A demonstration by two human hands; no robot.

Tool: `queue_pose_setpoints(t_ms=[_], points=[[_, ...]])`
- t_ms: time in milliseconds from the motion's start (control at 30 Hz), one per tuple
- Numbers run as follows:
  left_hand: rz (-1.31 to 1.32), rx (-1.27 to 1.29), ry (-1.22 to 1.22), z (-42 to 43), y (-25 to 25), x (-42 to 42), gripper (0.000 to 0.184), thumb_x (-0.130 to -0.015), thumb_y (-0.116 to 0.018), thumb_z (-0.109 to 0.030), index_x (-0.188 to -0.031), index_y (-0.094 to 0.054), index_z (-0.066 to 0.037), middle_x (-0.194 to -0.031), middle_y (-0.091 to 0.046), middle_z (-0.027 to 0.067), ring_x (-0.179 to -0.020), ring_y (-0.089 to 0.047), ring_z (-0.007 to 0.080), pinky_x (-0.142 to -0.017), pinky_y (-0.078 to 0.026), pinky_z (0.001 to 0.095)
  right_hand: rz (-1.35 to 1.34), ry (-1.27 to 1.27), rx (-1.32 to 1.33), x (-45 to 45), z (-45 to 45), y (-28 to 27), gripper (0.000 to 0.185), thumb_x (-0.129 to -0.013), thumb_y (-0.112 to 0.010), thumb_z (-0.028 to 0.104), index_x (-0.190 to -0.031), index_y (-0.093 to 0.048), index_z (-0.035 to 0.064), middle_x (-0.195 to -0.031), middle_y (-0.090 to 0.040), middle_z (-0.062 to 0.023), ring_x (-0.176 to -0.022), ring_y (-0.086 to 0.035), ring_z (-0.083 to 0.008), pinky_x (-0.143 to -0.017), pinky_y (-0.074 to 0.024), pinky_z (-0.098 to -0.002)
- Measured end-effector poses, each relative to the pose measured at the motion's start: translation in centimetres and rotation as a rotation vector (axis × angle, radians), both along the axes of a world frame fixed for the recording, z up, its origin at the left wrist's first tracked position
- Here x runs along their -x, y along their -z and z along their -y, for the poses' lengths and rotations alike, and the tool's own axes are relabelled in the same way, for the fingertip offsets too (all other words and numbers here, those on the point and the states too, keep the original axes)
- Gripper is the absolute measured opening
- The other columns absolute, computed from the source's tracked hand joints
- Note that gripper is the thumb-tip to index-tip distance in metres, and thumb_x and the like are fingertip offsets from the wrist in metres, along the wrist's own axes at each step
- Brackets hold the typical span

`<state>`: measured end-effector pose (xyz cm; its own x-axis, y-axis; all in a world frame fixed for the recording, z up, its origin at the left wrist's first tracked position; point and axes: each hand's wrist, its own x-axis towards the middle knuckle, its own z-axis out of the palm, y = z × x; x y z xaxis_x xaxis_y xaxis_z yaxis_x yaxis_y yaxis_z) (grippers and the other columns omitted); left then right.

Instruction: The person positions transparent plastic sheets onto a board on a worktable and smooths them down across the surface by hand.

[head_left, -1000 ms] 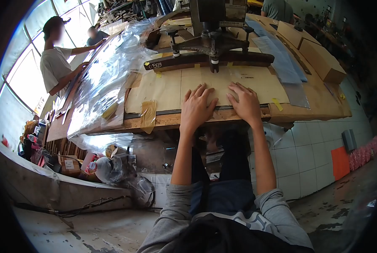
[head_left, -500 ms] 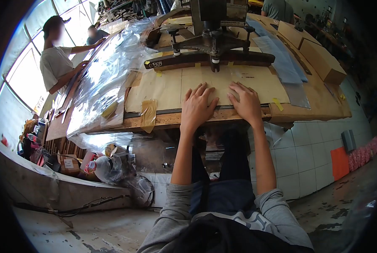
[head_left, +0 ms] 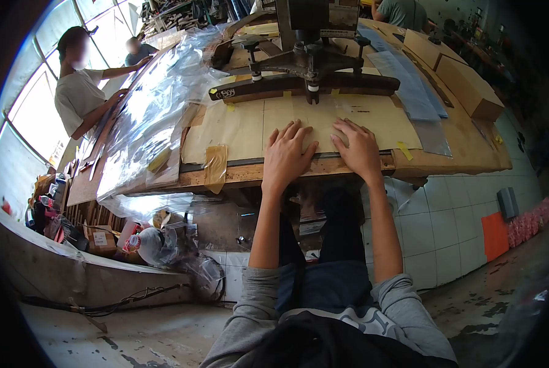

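Both my hands rest palm down on a pale yellowish sheet [head_left: 231, 132] that lies along the front of the work table. My left hand [head_left: 288, 153] is flat with its fingers spread a little. Beside it, a short gap apart, my right hand [head_left: 357, 147] lies the same way, holding nothing. Just beyond my fingertips stands a dark metal machine head [head_left: 312, 64] with a long curved bar [head_left: 244, 92] across the sheet. Strips of yellow tape [head_left: 404, 151] stick to the sheet, and a brownish tape piece [head_left: 215, 168] hangs over the front edge left of my hands.
Crumpled clear plastic [head_left: 158, 104] covers the table's left side. Cardboard boxes [head_left: 468, 89] and bluish plastic sheets [head_left: 409, 92] lie at the right. A person [head_left: 81, 86] works at the left edge, with others farther back. Bottles and a small box [head_left: 101, 239] stand low at the left.
My hands stay in place on the sheet. The person at the left has shifted slightly, and the person at the back right has leaned a little to the left.
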<state>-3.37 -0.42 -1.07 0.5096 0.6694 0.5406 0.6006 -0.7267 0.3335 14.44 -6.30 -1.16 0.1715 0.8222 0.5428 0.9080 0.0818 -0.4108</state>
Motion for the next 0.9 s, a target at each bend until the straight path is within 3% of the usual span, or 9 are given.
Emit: queue_pose_setpoints(t_ms=[233, 333, 533, 733, 900], points=[[-0.004, 0.008, 0.008, 0.8, -0.1, 0.3, 0.041, -0.089, -0.054, -0.038, -0.120, -0.057, -0.012, -0.133, -0.051, 0.0116, -0.127, -0.044, 0.0265, -0.108, -0.028, 0.0448, 0.006, 0.002, 0.002, -0.1, -0.1, 0.2, 0.031, -0.087, -0.059, 0.026, -0.111, -0.063, 0.0072, -0.122, -0.060, -0.0087, -0.119, -0.051, -0.0244, -0.102, -0.0348, -0.0417], [-0.095, -0.006, 0.044, 2.3, -0.5, 1.1, 0.049, -0.087, -0.055, -0.047, -0.124, -0.055, -0.015, -0.136, -0.048, 0.0117, -0.131, -0.039, 0.0268, -0.109, -0.024, 0.0485, 0.009, 0.002, 0.003, -0.2, -0.1, 0.1, 0.031, -0.087, -0.059, 0.026, -0.111, -0.063, 0.0074, -0.123, -0.060, -0.0091, -0.119, -0.052, -0.0244, -0.102, -0.0348, -0.0416], [-0.263, -0.040, 0.104, 2.9, -1.0, 1.7, 0.077, -0.072, -0.062, -0.065, -0.136, -0.045, -0.025, -0.145, -0.037, 0.0102, -0.135, -0.032, 0.0267, -0.111, -0.018, 0.0525, -0.005, 0.003, 0.007, -0.2, -0.2, 0.1, 0.031, -0.087, -0.059, 0.026, -0.110, -0.063, 0.0075, -0.123, -0.060, -0.0096, -0.119, -0.052, -0.0247, -0.102, -0.0344, -0.0415], [-0.271, -0.003, 0.121, 2.6, -0.9, 1.7, 0.082, -0.067, -0.065, -0.064, -0.137, -0.043, -0.029, -0.146, -0.036, 0.0093, -0.135, -0.033, 0.0254, -0.111, -0.019, 0.0511, -0.136, -0.080, -0.031, -0.8, -0.2, -0.1, 0.029, -0.086, -0.061, 0.027, -0.106, -0.066, 0.0068, -0.115, -0.063, -0.0117, -0.109, -0.058, -0.0282, -0.096, -0.0415, -0.0382], [-0.235, 0.010, 0.186, 2.5, -0.9, 1.9, 0.072, -0.071, -0.067, -0.056, -0.134, -0.049, -0.028, -0.145, -0.039, 0.0058, -0.133, -0.036, 0.0240, -0.111, -0.023, 0.0452, -0.247, -0.135, -0.038, -1.2, 0.1, -0.2, 0.029, -0.086, -0.062, 0.028, -0.105, -0.067, 0.0068, -0.108, -0.066, -0.0132, -0.102, -0.061, -0.0310, -0.089, -0.0466, -0.0368]])
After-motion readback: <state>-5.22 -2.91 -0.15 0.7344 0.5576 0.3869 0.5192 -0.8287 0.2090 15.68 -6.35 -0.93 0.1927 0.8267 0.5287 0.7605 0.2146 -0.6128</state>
